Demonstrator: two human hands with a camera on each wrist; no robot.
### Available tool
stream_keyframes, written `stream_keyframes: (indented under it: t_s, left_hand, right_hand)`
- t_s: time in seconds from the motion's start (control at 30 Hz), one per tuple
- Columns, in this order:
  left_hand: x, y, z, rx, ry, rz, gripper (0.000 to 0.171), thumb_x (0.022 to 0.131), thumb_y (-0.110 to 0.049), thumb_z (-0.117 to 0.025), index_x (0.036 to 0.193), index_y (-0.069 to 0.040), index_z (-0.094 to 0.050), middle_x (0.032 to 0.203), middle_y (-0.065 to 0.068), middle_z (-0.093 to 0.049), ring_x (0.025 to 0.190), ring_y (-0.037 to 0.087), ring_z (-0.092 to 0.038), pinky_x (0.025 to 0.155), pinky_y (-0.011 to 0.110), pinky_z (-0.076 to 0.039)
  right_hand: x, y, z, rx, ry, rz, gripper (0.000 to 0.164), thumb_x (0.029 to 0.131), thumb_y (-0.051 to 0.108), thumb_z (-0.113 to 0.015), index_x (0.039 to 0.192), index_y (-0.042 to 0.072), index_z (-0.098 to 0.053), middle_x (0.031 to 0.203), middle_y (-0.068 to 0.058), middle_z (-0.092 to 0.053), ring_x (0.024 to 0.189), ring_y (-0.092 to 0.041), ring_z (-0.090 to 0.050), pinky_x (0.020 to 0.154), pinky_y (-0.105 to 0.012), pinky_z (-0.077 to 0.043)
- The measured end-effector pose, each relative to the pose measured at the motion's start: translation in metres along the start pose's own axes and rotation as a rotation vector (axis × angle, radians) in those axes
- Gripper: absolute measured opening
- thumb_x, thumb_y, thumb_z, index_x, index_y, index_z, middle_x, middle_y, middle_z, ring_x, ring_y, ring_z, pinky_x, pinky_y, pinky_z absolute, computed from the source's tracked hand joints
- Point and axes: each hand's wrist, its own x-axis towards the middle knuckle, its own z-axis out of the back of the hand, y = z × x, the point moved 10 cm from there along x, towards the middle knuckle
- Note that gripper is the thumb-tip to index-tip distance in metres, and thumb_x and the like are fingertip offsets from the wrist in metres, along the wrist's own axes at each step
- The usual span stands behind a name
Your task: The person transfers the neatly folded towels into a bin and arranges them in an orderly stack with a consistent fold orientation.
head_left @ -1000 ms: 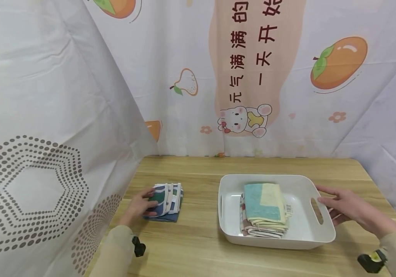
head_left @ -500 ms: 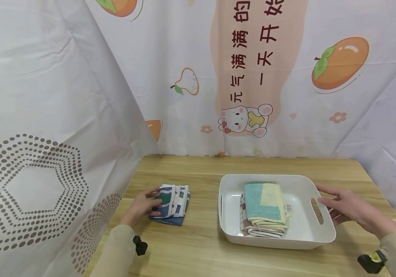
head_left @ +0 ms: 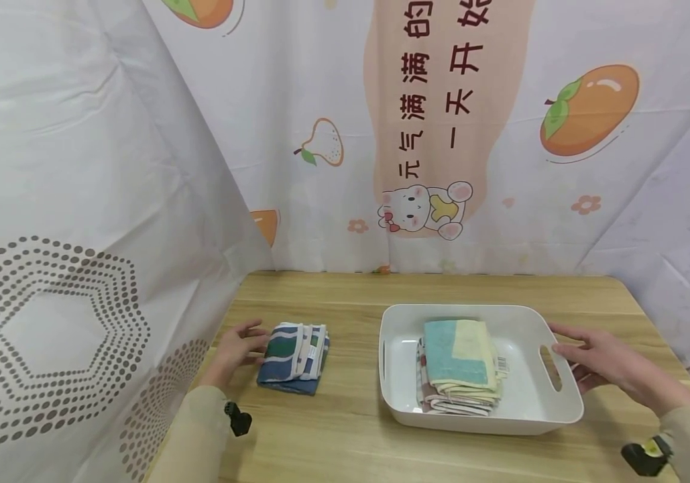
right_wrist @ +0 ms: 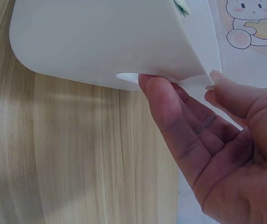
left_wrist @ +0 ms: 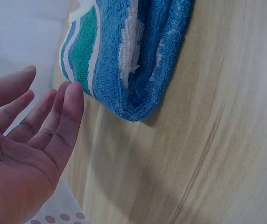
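A folded towel (head_left: 284, 355) with blue, green and white stripes lies on the left side of the table. Just left of it is my left hand (head_left: 237, 350), its fingers relaxed and holding nothing. In the left wrist view the fingertips (left_wrist: 75, 88) come right up to the towel's striped edge. A white plastic bin (head_left: 395, 315) stands to the right, with a cut-out handle in each end. My right hand (head_left: 601, 359) holds its right end, thumb over the rim and fingers on the outer wall by the handle, as the right wrist view shows.
Inside the bin sits a stack of folded towels (head_left: 462, 359), the top one teal and pale yellow. The wooden table (head_left: 345, 416) is bounded by printed curtains (head_left: 332, 201) at the back and the sides.
The striped towel shifted a little to the right with my left hand on it. That hand then let go and drew back left. My right hand and the bin stayed put.
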Motion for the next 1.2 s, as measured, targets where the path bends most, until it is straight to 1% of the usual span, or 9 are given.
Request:
stream_keyframes:
  t_s: [0.13, 0.27, 0.4, 0.53, 0.6, 0.7, 0.93, 1.03, 1.2]
  left_hand:
    - [-0.002, 0.002, 0.006, -0.008, -0.028, 0.000, 0.062, 0.099, -0.004, -0.065, 0.155, -0.001, -0.038, 0.145, 0.030, -0.050, 0.112, 0.040, -0.064, 0.087, 0.048, -0.060]
    - [-0.002, 0.005, 0.009, 0.011, -0.030, 0.003, 0.061, 0.100, -0.004, -0.063, 0.155, -0.001, -0.037, 0.145, 0.031, -0.049, 0.114, 0.041, -0.063, 0.087, 0.047, -0.060]
    - [0.000, 0.010, 0.010, 0.037, -0.026, 0.010, 0.060, 0.100, -0.003, -0.063, 0.154, 0.001, -0.038, 0.144, 0.032, -0.050, 0.112, 0.038, -0.065, 0.088, 0.047, -0.060]
    - [0.001, 0.015, 0.010, 0.053, -0.023, 0.015, 0.060, 0.098, -0.003, -0.066, 0.152, 0.003, -0.041, 0.141, 0.032, -0.052, 0.106, 0.034, -0.068, 0.090, 0.048, -0.059]
    - [0.001, 0.019, 0.010, 0.061, -0.027, 0.019, 0.060, 0.097, -0.004, -0.068, 0.151, 0.002, -0.043, 0.140, 0.032, -0.053, 0.103, 0.032, -0.070, 0.089, 0.047, -0.060]
    - [0.001, 0.021, 0.009, 0.067, -0.026, 0.016, 0.060, 0.095, -0.004, -0.070, 0.150, 0.001, -0.045, 0.139, 0.032, -0.055, 0.098, 0.029, -0.071, 0.084, 0.045, -0.061]
    - [-0.002, 0.020, 0.001, 0.060, -0.007, 0.000, 0.058, 0.094, 0.001, -0.070, 0.147, 0.003, -0.048, 0.134, 0.033, -0.058, 0.096, 0.028, -0.071, 0.075, 0.041, -0.061]
    - [-0.002, 0.020, -0.002, 0.076, -0.009, 0.005, 0.058, 0.093, 0.001, -0.071, 0.147, 0.003, -0.050, 0.134, 0.032, -0.059, 0.098, 0.028, -0.070, 0.076, 0.040, -0.060]
    - [-0.001, 0.022, -0.005, 0.127, -0.011, 0.021, 0.060, 0.091, -0.002, -0.073, 0.147, 0.001, -0.051, 0.137, 0.030, -0.058, 0.107, 0.031, -0.068, 0.082, 0.040, -0.060]
  right_hand:
    - [0.000, 0.000, -0.001, 0.004, 0.006, 0.001, 0.073, 0.109, 0.025, -0.051, 0.159, -0.005, -0.007, 0.098, -0.018, -0.074, 0.080, -0.031, -0.074, 0.066, -0.042, -0.062]
    - [0.000, 0.000, -0.001, 0.004, 0.003, -0.004, 0.073, 0.109, 0.025, -0.051, 0.159, -0.006, -0.007, 0.097, -0.017, -0.074, 0.079, -0.030, -0.074, 0.066, -0.042, -0.062]
    - [0.001, -0.001, 0.000, 0.002, -0.003, -0.003, 0.073, 0.109, 0.025, -0.052, 0.159, -0.006, -0.008, 0.097, -0.017, -0.074, 0.079, -0.029, -0.074, 0.066, -0.042, -0.062]
    - [0.002, -0.002, 0.000, -0.002, -0.008, -0.001, 0.072, 0.109, 0.025, -0.052, 0.159, -0.005, -0.009, 0.096, -0.017, -0.074, 0.079, -0.029, -0.074, 0.065, -0.042, -0.062]
    - [0.002, -0.003, 0.001, -0.001, -0.009, -0.001, 0.072, 0.109, 0.025, -0.052, 0.159, -0.004, -0.009, 0.097, -0.017, -0.074, 0.079, -0.029, -0.074, 0.065, -0.042, -0.062]
    - [0.002, -0.003, 0.000, 0.003, -0.007, 0.002, 0.072, 0.109, 0.025, -0.052, 0.159, -0.004, -0.009, 0.097, -0.017, -0.074, 0.078, -0.030, -0.074, 0.065, -0.042, -0.062]
    - [0.002, -0.002, 0.000, 0.020, -0.004, 0.008, 0.073, 0.109, 0.024, -0.052, 0.158, -0.007, -0.008, 0.095, -0.018, -0.074, 0.078, -0.029, -0.074, 0.066, -0.043, -0.063]
    - [0.002, -0.002, 0.000, 0.016, -0.003, 0.002, 0.074, 0.108, 0.024, -0.053, 0.158, -0.006, -0.008, 0.094, -0.017, -0.074, 0.077, -0.029, -0.074, 0.065, -0.043, -0.062]
    - [0.001, -0.002, 0.000, 0.019, -0.003, -0.002, 0.074, 0.109, 0.025, -0.052, 0.158, -0.006, -0.007, 0.095, -0.017, -0.074, 0.078, -0.029, -0.074, 0.065, -0.043, -0.062]
